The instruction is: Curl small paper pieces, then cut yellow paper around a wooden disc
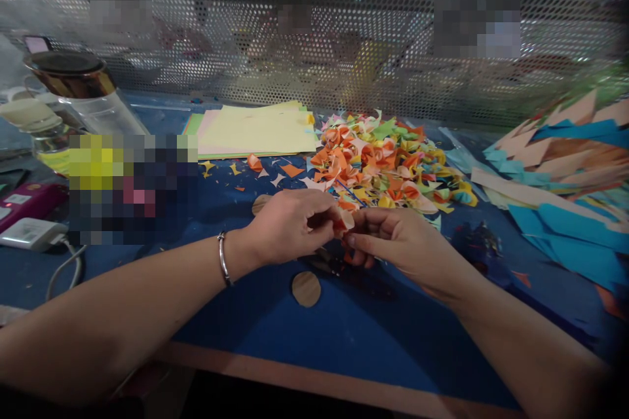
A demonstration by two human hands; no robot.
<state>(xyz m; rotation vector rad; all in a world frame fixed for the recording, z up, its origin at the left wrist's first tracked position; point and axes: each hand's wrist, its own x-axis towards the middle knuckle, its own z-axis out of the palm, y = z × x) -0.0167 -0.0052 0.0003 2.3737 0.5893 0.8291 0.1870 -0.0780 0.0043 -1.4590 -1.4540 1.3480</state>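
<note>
My left hand [289, 226] and my right hand [393, 242] meet above the blue table [344, 334], fingertips pinched together on a small folded orange paper piece [343, 222]. A metal bangle [223, 258] circles my left wrist. Just behind the hands lies a heap of small folded paper pieces [378, 163] in orange, yellow, green and pink. A round wooden disc [305, 289] lies on the table below my hands, and part of another disc [259, 203] shows behind my left hand.
A stack of yellow and pastel paper sheets [255, 131] lies at the back. Blue and tan paper shapes [565, 170] pile up on the right. A jar with a dark lid [73, 85], a white charger [32, 234] and a perforated metal screen [314, 26] stand left and behind.
</note>
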